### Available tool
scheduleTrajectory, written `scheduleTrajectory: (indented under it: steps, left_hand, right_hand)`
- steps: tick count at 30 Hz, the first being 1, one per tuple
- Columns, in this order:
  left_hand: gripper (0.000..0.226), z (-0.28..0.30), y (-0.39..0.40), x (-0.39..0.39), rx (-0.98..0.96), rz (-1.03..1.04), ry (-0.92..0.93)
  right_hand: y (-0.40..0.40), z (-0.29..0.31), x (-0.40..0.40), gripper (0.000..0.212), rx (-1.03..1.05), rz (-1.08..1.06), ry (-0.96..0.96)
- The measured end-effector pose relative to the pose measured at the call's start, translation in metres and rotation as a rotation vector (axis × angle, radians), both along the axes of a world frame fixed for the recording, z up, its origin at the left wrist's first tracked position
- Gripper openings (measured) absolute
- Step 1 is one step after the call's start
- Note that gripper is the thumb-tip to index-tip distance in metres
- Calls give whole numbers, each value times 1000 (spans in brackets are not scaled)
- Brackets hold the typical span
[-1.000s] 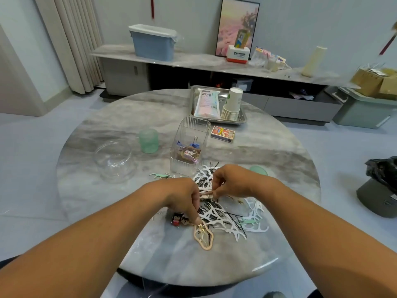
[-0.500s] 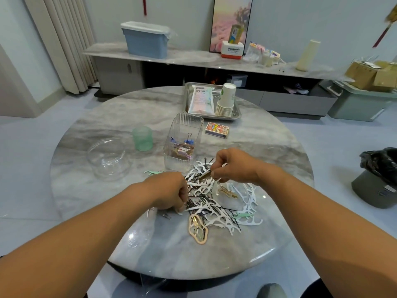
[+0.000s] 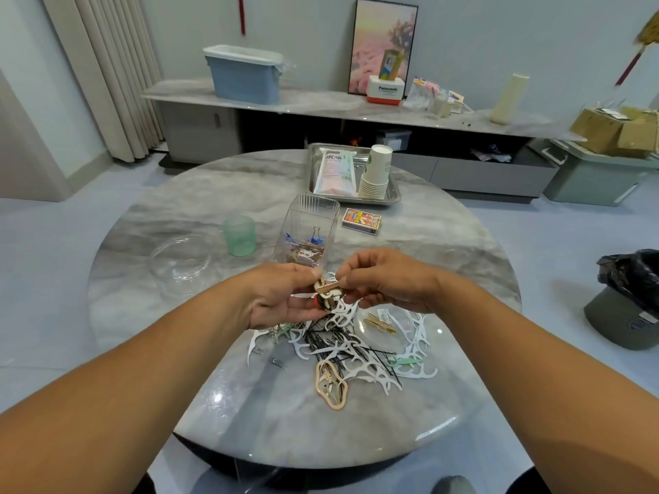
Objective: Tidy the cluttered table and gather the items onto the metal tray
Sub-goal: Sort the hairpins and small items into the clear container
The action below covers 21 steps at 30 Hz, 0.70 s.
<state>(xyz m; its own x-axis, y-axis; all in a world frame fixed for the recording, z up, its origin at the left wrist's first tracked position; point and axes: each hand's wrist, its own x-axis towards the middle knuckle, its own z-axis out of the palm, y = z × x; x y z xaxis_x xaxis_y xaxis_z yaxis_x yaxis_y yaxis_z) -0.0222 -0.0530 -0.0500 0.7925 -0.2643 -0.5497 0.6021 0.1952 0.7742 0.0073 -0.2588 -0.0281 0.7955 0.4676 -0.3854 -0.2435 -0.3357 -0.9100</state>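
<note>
Both my hands are raised over a pile of white floss picks and black hairpins (image 3: pixel 342 345) on the round marble table (image 3: pixel 178 215). My left hand (image 3: pixel 281 297) cups small hair clips (image 3: pixel 326 301) in its fingers. My right hand (image 3: pixel 385 279) pinches a gold hair clip (image 3: pixel 330 287) and holds it against the left hand's clips. The metal tray (image 3: pixel 392 194) at the table's far side holds a pink packet (image 3: pixel 335 172) and a stack of paper cups (image 3: pixel 376 172).
A clear ribbed box (image 3: pixel 308 229) with binder clips stands just beyond my hands. A green cup (image 3: pixel 239 235), a clear round bowl (image 3: pixel 180 260) and a card box (image 3: pixel 361 221) lie on the table. A beige oval clip (image 3: pixel 331 386) and gold clips (image 3: pixel 379 324) lie near the pile.
My left hand rose from the pile holding small clips. My right hand brought its gold clip over to meet it above the pile.
</note>
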Motion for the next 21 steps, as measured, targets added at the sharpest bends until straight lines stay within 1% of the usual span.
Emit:
scheduleTrajectory:
  steps: [3,7,10,12,13,14,16,17,18,19,21]
  left_hand:
    - [23,1,-3,2,-76,-9,-2]
    - [31,5,-3,0,-132,-143,-52]
    - [26,1,-6,0,-97,-104,-88]
    - [27,-3,-7,2,-31,-56,-83]
    - [28,-4,-6,3,-1,-45,-70]
    - [29,-5,-4,4,26,-45,-54]
    - [27,-6,-1,4,69,-71,-23]
    - [23,-6,1,4,74,-83,0]
    - [18,-7,1,4,67,-86,24]
    - [13,-7,2,4,49,-79,49]
    - [11,-8,2,4,-10,-51,83]
  right_hand:
    - [4,-2,-3,10,19,-1,-38]
    - [12,-5,-5,19,26,-91,-97]
    - [16,-2,-3,11,114,-171,-35]
    - [16,0,-2,18,163,-191,35]
    - [15,-1,0,21,123,-205,26]
    - [12,-2,0,19,-1,-210,-47]
    - [3,-6,1,11,-439,-128,-289]
    - [-2,-9,0,11,-640,-44,-361]
    - [-6,-12,-1,14,-794,37,-379]
    - [-9,-16,-3,19,-903,102,-368]
    - [-9,-22,-7,25,-1034,168,-350]
